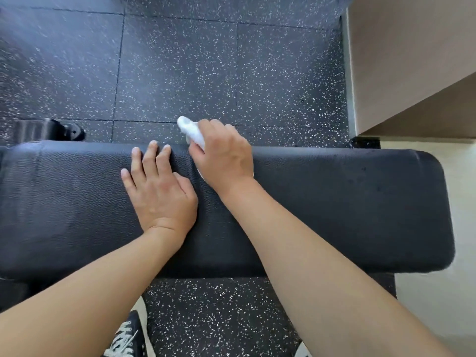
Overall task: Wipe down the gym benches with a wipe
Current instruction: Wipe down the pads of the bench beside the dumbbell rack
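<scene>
**Both hands on the padded bench, one gripping a wipe**

The right hand [223, 153] is curling its fingers around a white wipe [191, 130] at the far edge of the black padded bench [347, 202], the wipe's bunched end sticking out beyond the knuckles over the speckled floor [206, 68]. Just beside it, the left hand [159, 186] is lying flat on the bench top, fingers straight and slightly spread, holding nothing. Below the left forearm, a black-and-white shoe [126, 338] is standing on the floor. A beige wall [412, 60] is rising beyond the right hand.
</scene>
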Available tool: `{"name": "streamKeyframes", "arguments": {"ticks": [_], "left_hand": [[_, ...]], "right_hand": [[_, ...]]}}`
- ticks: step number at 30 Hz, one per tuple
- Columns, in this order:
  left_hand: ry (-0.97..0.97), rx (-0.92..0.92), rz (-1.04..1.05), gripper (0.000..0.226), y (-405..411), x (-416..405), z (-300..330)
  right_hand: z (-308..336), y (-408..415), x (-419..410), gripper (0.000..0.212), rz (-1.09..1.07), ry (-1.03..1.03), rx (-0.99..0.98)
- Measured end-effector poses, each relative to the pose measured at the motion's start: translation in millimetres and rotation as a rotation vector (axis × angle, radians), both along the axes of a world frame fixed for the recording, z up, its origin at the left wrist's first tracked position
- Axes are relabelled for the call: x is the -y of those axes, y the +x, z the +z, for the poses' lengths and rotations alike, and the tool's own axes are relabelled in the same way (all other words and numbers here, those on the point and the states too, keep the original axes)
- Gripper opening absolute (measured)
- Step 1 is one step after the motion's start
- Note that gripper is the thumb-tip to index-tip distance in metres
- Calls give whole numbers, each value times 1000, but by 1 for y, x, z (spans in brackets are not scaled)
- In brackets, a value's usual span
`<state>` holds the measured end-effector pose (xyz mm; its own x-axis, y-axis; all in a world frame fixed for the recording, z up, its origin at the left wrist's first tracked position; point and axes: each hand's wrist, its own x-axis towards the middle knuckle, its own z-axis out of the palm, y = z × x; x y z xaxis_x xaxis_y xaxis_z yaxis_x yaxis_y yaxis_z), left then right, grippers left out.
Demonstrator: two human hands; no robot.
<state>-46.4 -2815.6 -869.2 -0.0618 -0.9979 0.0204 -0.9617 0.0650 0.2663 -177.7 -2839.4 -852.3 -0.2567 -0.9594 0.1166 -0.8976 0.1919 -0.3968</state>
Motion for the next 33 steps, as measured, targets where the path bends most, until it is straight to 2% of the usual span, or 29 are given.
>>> {"name": "streamKeyframes", "arguments": {"ticks": [4,6,9,12,14,15,20,25,29,31,33], "left_hand": [[3,10,-10,60,3,2,0],[24,29,-50,61,5,2,0],[73,119,-164,64,7,0,3],[90,202,-454,69,13,-3,12],[82,233,-741,71,7,-13,19],[99,232,-808,71,0,-21,22],[186,116,-719,65,-56,-36,30],[167,65,-684,55,-121,-36,29],[178,-12,-559,40,-164,-24,20],[181,-3,-453,38,-185,-17,17],[180,16,-330,46,-199,-11,16]], "right_hand": [[-2,-37,-21,23,98,-44,23],[-4,-79,-42,22,28,-80,-25],[-8,-146,-59,26,-175,-5,-41],[-8,-203,-69,31,-358,99,-58],[-6,-221,-79,32,-401,121,-43],[-5,-221,-88,32,-401,113,-50],[-2,-165,-154,22,-339,-20,-84],[-10,-119,-244,25,-19,-130,-105],[-17,-138,-307,27,155,-96,-112],[-16,-167,-320,24,118,-72,-157],[-13,-205,-317,21,-80,-76,-162]]}}
